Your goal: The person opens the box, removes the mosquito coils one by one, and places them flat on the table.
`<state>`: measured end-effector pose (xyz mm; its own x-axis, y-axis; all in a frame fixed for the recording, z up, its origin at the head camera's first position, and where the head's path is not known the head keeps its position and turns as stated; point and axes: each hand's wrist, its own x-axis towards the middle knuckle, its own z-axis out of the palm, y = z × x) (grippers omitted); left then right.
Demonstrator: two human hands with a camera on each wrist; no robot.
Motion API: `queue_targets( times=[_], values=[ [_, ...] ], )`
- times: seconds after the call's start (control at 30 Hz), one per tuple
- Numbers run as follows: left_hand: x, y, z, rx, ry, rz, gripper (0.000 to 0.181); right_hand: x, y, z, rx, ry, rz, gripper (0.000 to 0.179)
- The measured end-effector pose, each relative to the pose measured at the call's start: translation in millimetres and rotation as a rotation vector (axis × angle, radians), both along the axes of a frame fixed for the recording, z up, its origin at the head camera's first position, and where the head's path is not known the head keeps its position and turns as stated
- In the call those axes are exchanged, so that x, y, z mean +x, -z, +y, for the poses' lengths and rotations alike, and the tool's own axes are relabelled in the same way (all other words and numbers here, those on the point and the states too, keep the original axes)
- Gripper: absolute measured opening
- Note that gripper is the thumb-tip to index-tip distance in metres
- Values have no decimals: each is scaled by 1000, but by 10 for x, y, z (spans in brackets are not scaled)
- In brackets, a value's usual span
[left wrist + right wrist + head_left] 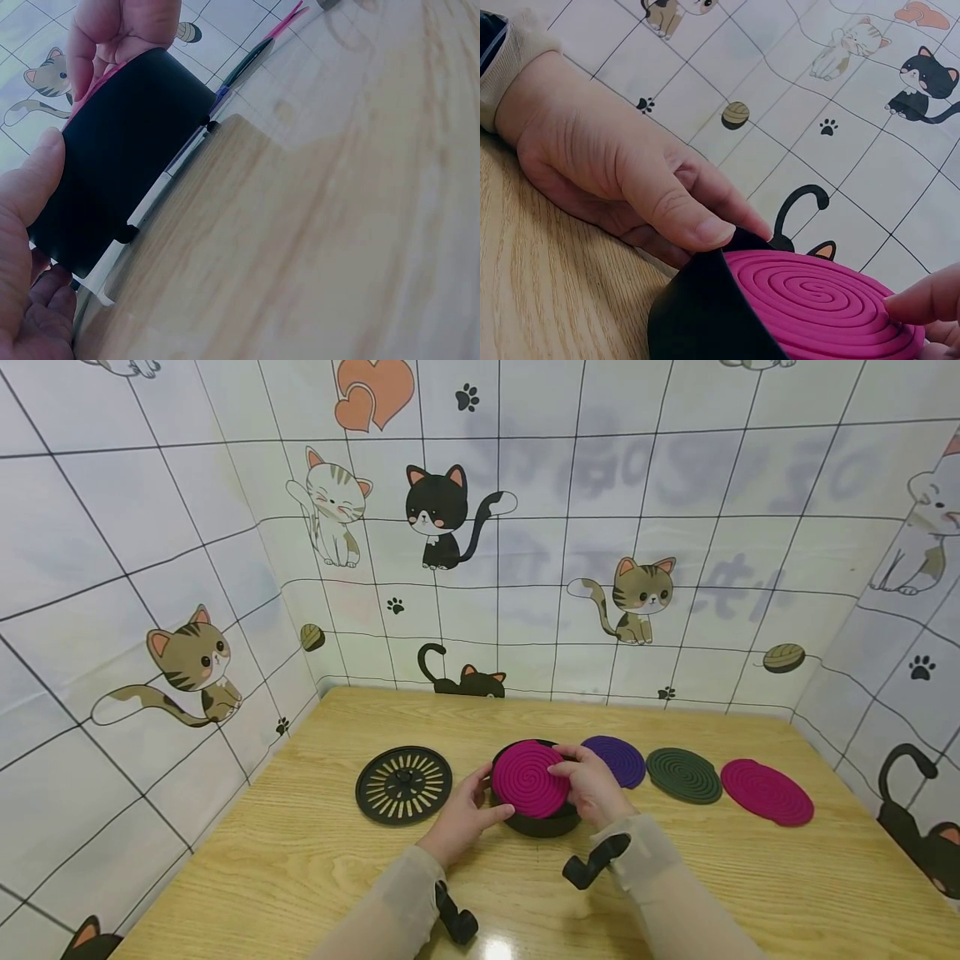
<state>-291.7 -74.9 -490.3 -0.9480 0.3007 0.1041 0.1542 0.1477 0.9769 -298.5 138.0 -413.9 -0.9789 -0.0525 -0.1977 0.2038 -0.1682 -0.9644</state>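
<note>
A bright pink spiral mosquito coil lies at the mouth of a round black coil holder in the head view. My left hand grips the holder's left side, its thumb on the wall and its other fingers farther round. From the right, my right hand pinches the coil's edge between thumb and fingers. The right wrist view has the coil at rim height, overlapping the holder's opening. Small feet show under the holder in the left wrist view. Its inside is mostly hidden by the coil.
Left of the holder lies a black slotted lid with a small knob. To the right, a purple coil, a dark green coil and another pink coil lie in a row on the wooden table. Cat-patterned sheets surround it.
</note>
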Motion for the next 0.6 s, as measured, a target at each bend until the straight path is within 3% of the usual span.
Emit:
queue_targets(
  times=[0.6],
  values=[
    [1,12,-7,-12,-7,-9,90,26,-16,16,127,-27,2,52]
  ],
)
